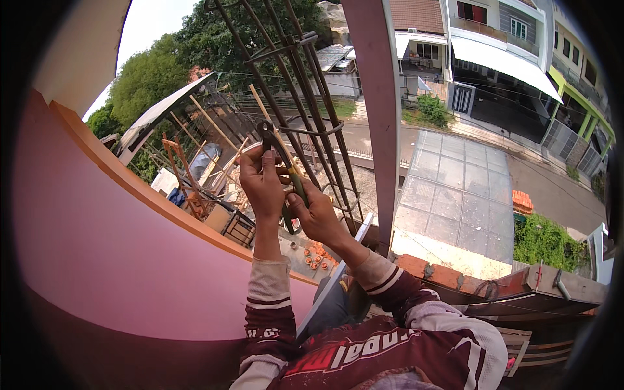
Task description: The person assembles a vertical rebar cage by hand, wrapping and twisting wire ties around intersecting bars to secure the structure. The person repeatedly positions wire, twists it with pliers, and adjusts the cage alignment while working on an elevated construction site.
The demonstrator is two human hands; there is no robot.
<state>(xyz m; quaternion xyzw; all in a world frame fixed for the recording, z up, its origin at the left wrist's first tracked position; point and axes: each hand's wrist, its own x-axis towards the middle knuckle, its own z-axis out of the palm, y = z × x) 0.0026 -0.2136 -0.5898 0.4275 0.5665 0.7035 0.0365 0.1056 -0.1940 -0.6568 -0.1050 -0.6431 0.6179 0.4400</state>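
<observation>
a: going outward from the body, what are the hands doing?
b: the right hand [320, 214] is gripping the pliers [296, 181], fingers wrapping a green handle. the left hand [263, 185] is curling near their metal head, thumb up; i can't tell whether its fingers are pinching anything.
a: and the pliers?
b: they're sitting mid-clock, head pointing toward eleven. whether they're touching the rebar cage [303, 81], i can't tell.
a: how far along is it looking?
b: the cage is standing at one o'clock, hoops [325, 132] already encircling its long bars. the steel is showing bare, not yet covered; whether every crossing is tied is too small to tell.
a: beyond?
b: a pinkish post [380, 117] is rising at two, trees [146, 75] are spreading at eleven, and a white awning [504, 65] is jutting across the street at two.
</observation>
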